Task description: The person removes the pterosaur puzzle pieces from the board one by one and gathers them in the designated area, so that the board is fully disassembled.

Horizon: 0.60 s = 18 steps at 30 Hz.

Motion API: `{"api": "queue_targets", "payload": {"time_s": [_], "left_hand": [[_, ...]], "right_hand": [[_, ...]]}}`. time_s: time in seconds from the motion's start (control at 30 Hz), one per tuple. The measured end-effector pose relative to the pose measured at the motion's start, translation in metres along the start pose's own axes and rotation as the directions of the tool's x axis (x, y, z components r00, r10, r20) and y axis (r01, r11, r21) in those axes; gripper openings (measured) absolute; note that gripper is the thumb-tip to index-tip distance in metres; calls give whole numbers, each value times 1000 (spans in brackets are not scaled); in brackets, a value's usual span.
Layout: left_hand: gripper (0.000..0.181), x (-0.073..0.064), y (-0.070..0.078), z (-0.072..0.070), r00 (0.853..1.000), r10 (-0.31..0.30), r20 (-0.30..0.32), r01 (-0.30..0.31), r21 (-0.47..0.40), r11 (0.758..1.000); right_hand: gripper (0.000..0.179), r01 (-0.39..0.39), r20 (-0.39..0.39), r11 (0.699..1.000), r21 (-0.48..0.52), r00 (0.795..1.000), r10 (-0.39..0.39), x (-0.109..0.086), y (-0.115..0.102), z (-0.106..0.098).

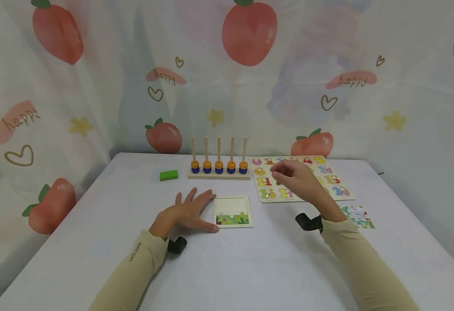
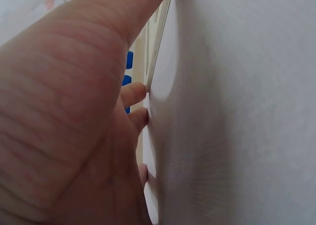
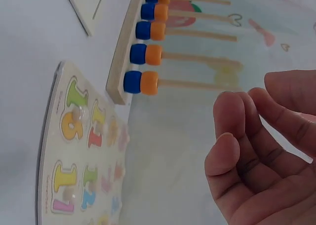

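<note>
My left hand (image 1: 190,214) lies with fingers spread on the table, its thumb and fingertips at the left edge of a square puzzle tray (image 1: 231,205). Green jigsaw pieces (image 1: 232,219) fill the bottom strip of the tray; above them its pale base shows. In the left wrist view, the palm (image 2: 64,116) hides most of the tray. My right hand (image 1: 298,179) hovers above a wooden number board (image 1: 273,200), fingers loosely curled. Nothing shows between its fingertips (image 3: 229,111) in the right wrist view. Loose jigsaw pieces (image 1: 361,219) lie by the right wrist, partly covered by it.
Behind the tray stands a wooden peg stand (image 1: 219,176) with a blue and an orange bead on each peg. A green block (image 1: 168,175) sits to its left. A printed curtain (image 1: 227,95) hangs along the table's back edge.
</note>
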<state>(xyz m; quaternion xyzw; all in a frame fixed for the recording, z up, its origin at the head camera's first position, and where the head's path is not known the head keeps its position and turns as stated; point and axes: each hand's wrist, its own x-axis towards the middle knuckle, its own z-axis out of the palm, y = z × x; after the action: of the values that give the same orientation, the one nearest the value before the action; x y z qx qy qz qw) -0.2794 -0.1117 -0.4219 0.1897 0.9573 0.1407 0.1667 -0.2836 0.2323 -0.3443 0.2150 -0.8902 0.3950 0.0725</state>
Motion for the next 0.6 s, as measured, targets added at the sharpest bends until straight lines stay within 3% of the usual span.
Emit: {"api": "queue_targets", "payload": {"time_s": [0.6], "left_hand": [[110, -1, 2, 0, 1000, -8, -4, 8, 2, 1000]], "right_hand": [[19, 47, 210, 999, 19, 976, -50, 16, -29, 67]]}}
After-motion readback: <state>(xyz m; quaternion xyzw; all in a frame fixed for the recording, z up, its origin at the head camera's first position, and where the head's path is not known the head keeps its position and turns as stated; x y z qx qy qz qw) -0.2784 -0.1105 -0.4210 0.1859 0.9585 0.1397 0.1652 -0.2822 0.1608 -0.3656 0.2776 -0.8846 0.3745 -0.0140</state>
